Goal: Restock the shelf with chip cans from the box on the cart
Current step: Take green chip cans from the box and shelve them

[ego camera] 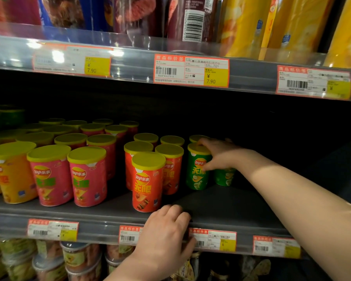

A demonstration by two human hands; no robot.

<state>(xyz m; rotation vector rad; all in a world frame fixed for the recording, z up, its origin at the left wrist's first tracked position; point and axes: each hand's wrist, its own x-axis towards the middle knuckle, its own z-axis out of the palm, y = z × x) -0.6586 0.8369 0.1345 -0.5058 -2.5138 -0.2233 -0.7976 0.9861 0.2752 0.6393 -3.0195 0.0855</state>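
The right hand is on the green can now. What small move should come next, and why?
Probably open the right hand and let go of the green can: it seems to stand upright on the shelf, beside the red cans, with a second green can behind it.

There is only one view, from a wide-angle camera worn on the person's head. It faces the middle shelf [231, 205] from close by, looking slightly down, and the upper shelf [130, 63] crosses the top.

Upright green yellow-lidded chip can [198, 171] on dark shelf [231, 205], beside red cans [147, 183]
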